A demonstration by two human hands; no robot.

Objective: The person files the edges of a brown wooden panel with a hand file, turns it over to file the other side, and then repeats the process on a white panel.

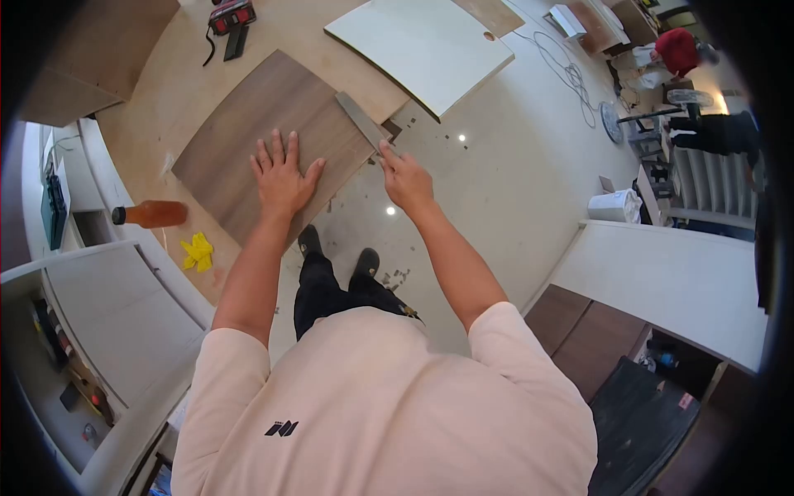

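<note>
A brown wood-grain board [223, 140] lies on a light wooden worktop [132, 149]. My left hand [285, 175] rests flat on the board near its front edge, fingers spread. At the board's right edge, my right hand [404, 178] is closed around the end of a long grey metal blade [357, 117], which looks like a file or a saw. The blade slants up and left over the board's corner. My fingers hide its handle.
An orange bottle [157, 215] and yellow scraps [198, 251] are at the left. A red tool [231, 16] lies at the back beside a white panel [422, 50]. Offcuts litter the floor. A fan [611, 124] and two people, one in a red head covering [676, 51], are at the right.
</note>
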